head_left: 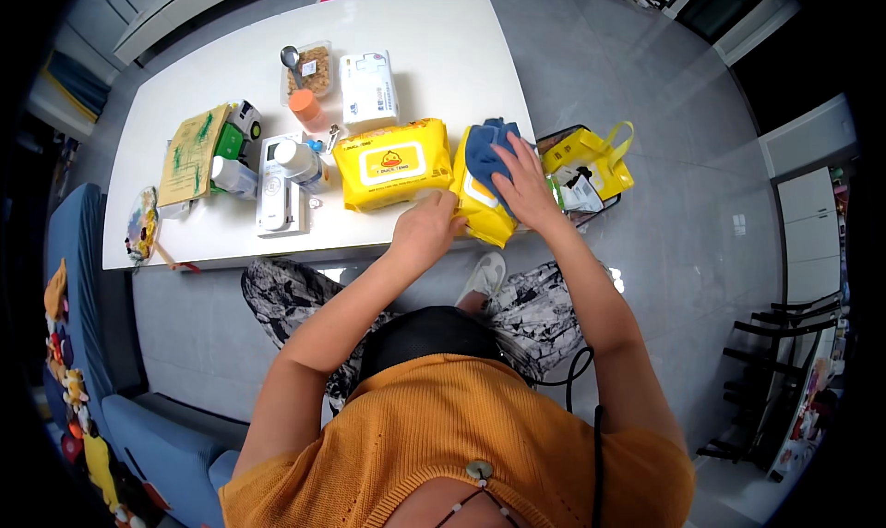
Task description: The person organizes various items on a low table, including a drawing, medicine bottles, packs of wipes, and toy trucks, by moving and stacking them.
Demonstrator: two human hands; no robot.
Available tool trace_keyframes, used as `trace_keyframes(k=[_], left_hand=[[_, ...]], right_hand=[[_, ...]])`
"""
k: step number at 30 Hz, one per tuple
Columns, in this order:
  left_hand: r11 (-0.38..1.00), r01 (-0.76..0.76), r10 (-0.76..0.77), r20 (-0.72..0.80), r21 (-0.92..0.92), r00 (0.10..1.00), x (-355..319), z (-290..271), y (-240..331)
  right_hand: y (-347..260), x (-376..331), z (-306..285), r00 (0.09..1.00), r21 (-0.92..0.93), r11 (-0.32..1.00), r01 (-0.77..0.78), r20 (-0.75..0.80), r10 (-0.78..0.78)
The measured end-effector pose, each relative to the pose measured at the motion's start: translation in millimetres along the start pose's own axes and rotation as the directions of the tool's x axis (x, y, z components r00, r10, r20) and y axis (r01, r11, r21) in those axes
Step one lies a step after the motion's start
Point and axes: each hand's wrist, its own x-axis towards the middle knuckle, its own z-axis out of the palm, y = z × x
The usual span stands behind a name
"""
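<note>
Two yellow packs of wet wipes lie side by side near the table's front edge. My left hand is closed at the near left corner of the right wipes pack, fingers bent against it. The left wipes pack sits just beyond that hand, its white lid facing up. A dark blue cloth is bunched on top of the right pack. My right hand rests on the cloth with its fingers spread, pressing it against the pack. The cloth hides part of the pack's lid.
On the white table stand a white tissue pack, a snack box, an orange-capped jar, white bottles and a white device. A dark bin holding a yellow bag stands beyond the right edge.
</note>
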Motion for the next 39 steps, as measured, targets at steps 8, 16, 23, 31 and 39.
trace_keyframes(k=[8,16,23,31,39], left_hand=[[0.997,-0.033,0.031,0.032,0.069,0.999,4,13,-4],[0.998,0.019,-0.023,0.059,0.062,0.998,2,20,-7],[1.000,0.019,-0.020,0.123,0.016,0.992,1,16,-8],[0.999,-0.033,0.028,0.127,0.040,0.991,1,22,-13],[0.997,0.075,-0.075,0.170,0.005,0.983,2,15,-8]], right_hand=[[53,52,13,0.916,0.218,0.890,-0.401,0.069,0.396],[7,-31,24,0.929,0.262,0.929,-0.261,-0.195,0.316],[3,-74,-26,0.968,0.339,0.907,-0.250,0.083,0.236],[19,43,-19,0.989,0.238,0.967,-0.088,-0.097,0.114],[10,97,8,0.864,0.041,0.954,-0.297,0.438,0.250]])
